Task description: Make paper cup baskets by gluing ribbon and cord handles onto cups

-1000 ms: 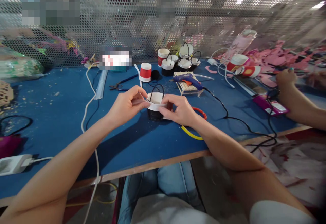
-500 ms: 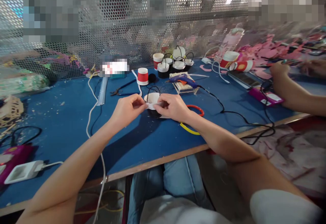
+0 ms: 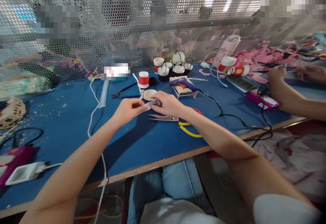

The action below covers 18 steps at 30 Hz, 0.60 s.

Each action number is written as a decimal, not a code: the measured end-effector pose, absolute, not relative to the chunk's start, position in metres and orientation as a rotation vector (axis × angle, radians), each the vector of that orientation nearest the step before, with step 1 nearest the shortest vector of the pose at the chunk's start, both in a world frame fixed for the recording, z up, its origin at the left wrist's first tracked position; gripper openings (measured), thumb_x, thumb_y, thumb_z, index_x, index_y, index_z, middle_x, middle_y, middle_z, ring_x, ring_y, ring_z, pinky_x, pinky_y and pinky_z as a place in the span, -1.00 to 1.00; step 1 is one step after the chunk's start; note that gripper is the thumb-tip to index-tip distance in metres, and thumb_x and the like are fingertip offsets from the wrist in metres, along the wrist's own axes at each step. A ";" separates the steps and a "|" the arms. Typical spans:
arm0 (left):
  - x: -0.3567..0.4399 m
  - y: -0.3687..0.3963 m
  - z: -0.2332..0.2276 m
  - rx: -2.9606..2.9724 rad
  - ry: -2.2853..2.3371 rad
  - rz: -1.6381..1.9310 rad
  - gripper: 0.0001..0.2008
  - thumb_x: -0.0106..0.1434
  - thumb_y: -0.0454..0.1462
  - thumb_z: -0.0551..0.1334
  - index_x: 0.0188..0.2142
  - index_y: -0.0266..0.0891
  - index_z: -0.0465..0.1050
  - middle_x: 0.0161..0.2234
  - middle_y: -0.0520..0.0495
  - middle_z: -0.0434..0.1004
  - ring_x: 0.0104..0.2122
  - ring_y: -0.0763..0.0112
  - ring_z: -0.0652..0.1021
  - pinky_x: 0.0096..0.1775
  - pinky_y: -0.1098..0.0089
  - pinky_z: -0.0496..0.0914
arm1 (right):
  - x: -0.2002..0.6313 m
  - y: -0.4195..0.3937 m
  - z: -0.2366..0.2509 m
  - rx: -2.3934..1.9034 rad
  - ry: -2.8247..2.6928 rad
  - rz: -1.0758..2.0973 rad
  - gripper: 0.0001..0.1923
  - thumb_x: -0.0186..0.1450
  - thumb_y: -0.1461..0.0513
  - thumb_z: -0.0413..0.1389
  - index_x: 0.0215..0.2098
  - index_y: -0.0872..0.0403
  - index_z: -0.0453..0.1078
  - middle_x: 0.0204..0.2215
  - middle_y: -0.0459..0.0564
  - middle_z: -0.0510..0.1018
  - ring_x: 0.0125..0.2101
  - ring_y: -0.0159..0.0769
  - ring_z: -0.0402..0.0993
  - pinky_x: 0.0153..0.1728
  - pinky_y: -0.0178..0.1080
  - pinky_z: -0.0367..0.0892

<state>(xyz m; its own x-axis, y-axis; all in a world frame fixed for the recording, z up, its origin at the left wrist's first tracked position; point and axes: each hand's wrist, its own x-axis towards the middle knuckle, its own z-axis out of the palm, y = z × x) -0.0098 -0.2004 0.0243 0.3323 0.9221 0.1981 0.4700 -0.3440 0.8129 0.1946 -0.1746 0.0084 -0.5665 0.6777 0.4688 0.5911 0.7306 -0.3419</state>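
Your left hand and right hand pinch one white strip between them, long axis left–right, cup just behind.

Both my forearms reach forward, bare, converging ahead of me. My left hand is curled, thumb and forefinger pinched together. My right hand faces it, fingertips nearly meeting the left's, wrist slightly bent.
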 end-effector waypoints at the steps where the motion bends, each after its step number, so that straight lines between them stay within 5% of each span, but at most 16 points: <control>1: -0.010 -0.198 0.022 1.906 1.218 0.899 -0.74 0.04 -0.09 0.28 -0.49 -0.27 0.48 -0.63 0.06 0.40 -0.63 0.55 0.30 -0.56 0.50 0.14 | 0.195 -0.172 0.008 -0.955 -2.369 0.212 -0.66 0.19 0.22 0.07 -0.07 0.14 0.31 -0.25 0.07 0.44 -0.36 -0.34 0.37 -0.34 -0.29 0.26; 9: -0.010 -0.197 0.028 1.601 1.069 1.080 -0.79 -0.06 -0.16 0.37 -0.50 -0.25 0.49 -0.56 0.06 0.45 -0.57 0.57 0.38 -0.49 0.50 0.27 | 0.198 -0.180 0.019 -0.812 -2.190 0.225 -0.66 0.22 0.30 0.00 -0.02 0.12 0.28 -0.04 0.11 0.38 -0.43 -0.45 0.38 -0.38 -0.31 0.33; 12: -0.010 -0.202 0.037 1.565 0.918 1.237 -0.82 -0.06 -0.20 0.38 -0.54 -0.24 0.45 -0.30 -0.05 0.54 -0.37 0.46 0.49 -0.35 0.43 0.38 | 0.203 -0.178 0.021 -0.821 -2.068 0.211 -0.72 0.22 0.32 0.00 -0.09 0.12 0.32 -0.11 0.09 0.41 -0.40 -0.42 0.39 -0.39 -0.31 0.33; 15: -0.013 -0.211 0.050 1.504 0.823 1.299 -0.77 -0.06 -0.18 0.37 -0.58 -0.25 0.38 0.05 -0.08 0.41 -0.24 0.34 0.52 -0.27 0.31 0.42 | 0.208 -0.174 0.017 -0.901 -1.955 0.243 -0.78 0.23 0.30 0.00 -0.15 0.12 0.35 -0.21 0.06 0.46 -0.38 -0.39 0.40 -0.41 -0.31 0.32; 18: -0.018 -0.225 0.065 1.461 0.828 1.368 -0.74 -0.04 -0.11 0.34 -0.56 -0.18 0.33 0.05 0.01 0.41 -0.24 0.29 0.53 -0.23 0.20 0.43 | 0.209 -0.174 0.014 -0.934 -1.897 0.298 -0.81 0.25 0.25 0.01 -0.19 0.11 0.37 -0.27 0.03 0.50 -0.39 -0.39 0.40 -0.41 -0.31 0.31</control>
